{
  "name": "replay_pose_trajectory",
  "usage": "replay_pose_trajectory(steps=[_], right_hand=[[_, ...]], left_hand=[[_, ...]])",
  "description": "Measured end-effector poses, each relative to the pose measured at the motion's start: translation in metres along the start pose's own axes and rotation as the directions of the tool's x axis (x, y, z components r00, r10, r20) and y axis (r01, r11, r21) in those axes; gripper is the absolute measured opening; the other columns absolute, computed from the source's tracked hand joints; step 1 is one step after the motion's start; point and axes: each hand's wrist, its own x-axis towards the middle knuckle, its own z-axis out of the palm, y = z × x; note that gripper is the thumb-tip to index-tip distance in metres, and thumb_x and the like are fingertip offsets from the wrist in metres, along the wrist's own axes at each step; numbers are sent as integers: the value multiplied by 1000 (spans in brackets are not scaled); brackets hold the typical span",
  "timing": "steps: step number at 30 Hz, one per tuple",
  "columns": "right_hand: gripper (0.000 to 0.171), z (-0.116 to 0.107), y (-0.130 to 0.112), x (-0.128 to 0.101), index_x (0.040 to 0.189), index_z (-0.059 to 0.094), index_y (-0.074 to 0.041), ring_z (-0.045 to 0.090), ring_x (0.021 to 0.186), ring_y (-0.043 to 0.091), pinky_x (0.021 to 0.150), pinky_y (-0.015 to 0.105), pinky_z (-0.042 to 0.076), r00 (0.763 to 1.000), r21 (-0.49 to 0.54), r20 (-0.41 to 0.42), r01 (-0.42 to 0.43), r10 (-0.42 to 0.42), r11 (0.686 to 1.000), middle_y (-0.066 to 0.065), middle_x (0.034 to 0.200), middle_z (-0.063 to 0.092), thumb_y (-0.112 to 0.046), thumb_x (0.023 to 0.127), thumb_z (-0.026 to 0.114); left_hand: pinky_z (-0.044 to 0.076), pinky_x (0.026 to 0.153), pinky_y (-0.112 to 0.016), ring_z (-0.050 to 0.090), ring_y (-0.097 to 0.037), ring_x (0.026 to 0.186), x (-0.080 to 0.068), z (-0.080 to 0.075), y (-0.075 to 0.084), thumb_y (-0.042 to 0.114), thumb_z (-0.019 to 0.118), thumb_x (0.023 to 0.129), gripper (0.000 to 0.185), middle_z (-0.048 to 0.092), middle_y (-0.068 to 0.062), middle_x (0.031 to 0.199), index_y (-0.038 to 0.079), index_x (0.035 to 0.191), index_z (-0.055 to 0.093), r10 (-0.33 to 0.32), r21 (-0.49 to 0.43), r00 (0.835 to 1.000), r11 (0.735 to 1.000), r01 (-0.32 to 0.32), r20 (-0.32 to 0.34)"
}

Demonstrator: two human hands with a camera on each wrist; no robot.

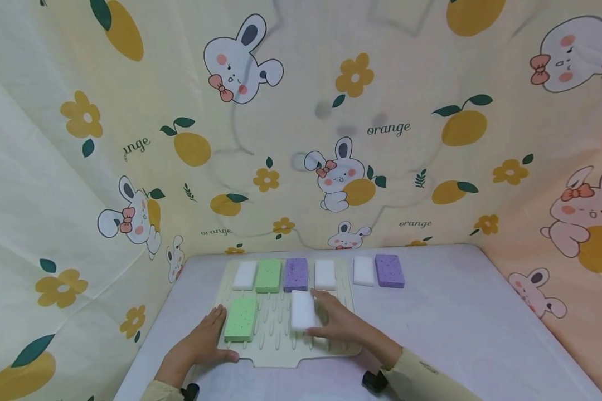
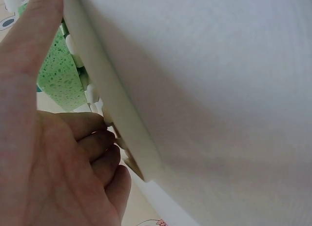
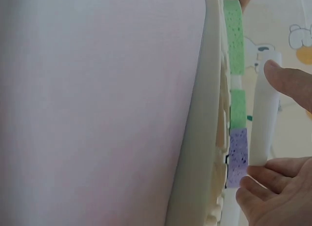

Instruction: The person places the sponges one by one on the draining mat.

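A pale lilac table [image 1: 456,328] stands inside walls of cream cloth printed with rabbits and oranges [image 1: 381,128]. On it lies a cream ribbed plastic drying tray [image 1: 276,356]. The left hand [image 1: 200,342] rests flat at the tray's near left edge, fingers straight, touching a green rectangular sponge [image 1: 241,318]. The right hand [image 1: 338,323] pinches a white rectangular sponge [image 1: 302,309], lifted slightly off the ribs between thumb and fingers. Both wrists are cut off.

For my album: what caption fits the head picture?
Right hand grips a white sponge on the rack; left hand touches a green sponge.
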Motion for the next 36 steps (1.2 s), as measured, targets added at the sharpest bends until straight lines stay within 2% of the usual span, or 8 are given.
replay_pose_trajectory(steps=[9, 24, 30, 36], right_hand=[[107, 9, -8, 7, 166, 33, 2, 38, 153, 47, 125, 66, 34, 1000, 24, 13, -6, 6, 1000, 25, 167, 39, -38, 86, 92], [110, 32, -24, 22, 168, 30, -1, 33, 158, 40, 129, 59, 29, 997, 49, 72, -44, 40, 998, 21, 171, 34, -45, 87, 91], [112, 42, -33, 31, 169, 30, -4, 36, 157, 37, 129, 55, 31, 993, 25, 92, -80, 77, 997, 17, 171, 36, -49, 86, 91], [112, 48, -40, 39, 168, 30, -2, 38, 156, 37, 129, 53, 33, 991, 23, 103, -91, 89, 996, 19, 169, 39, -47, 85, 91]], left_hand=[[25, 131, -59, 23, -47, 161, 0, 1, -2, 68, 92, 66, 140, 25, -30, 173, -11, 163, 30, 18, -15, 1000, 1000, -18, 3], [24, 132, -59, 22, -47, 161, -1, 1, -3, 67, 92, 66, 140, 24, -31, 173, -11, 163, 29, 19, -24, 1000, 1000, -19, 9], [24, 132, -58, 22, -47, 161, 0, 2, -4, 68, 92, 67, 141, 24, -31, 173, -11, 164, 28, 21, -16, 1000, 1000, -21, 7], [24, 132, -58, 21, -46, 162, 0, 1, -2, 68, 92, 66, 141, 23, -30, 173, -11, 164, 28, 15, -24, 1000, 1000, -14, 8]])
